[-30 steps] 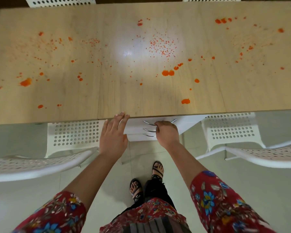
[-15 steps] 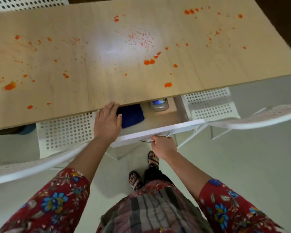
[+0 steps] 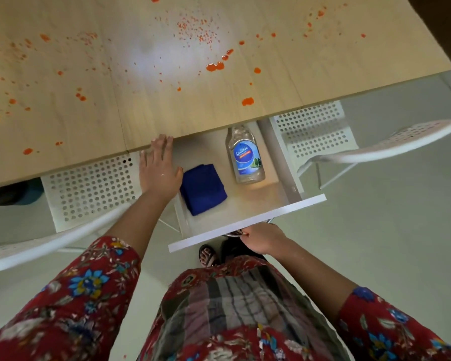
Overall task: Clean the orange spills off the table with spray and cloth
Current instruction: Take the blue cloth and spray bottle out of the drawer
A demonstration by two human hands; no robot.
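Your left hand [image 3: 159,168] lies flat with the fingers straight. Its fingertips [image 3: 163,140] touch the near edge of the counter [image 3: 141,113] and its palm is above the left side of the open drawer [image 3: 248,222]; it holds nothing. Your right hand [image 3: 261,239] is curled around the metal handle [image 3: 235,233] below the drawer's white front, with the fingers tucked under it. Inside the drawer, the folded blue cloth [image 3: 202,188] lies on the left, just beside your left thumb, though you cannot tell whether they touch. The spray bottle [image 3: 245,158] lies on its side to the right of the cloth and apart from it. It is clear with a blue "Sparkle" label, and its neck points toward the counter; the top is hidden beneath the counter's edge. The orange spills [image 3: 215,66] are scattered across the pale wood of the counter, with larger blobs near the middle, one close to the near edge above the bottle, and more toward the left end. A white perforated chair [image 3: 89,188] stands under the counter on your left, and another white perforated chair [image 3: 315,131] stands on your right. Your red flowered sleeves [image 3: 71,295] fill the lower part of the view.
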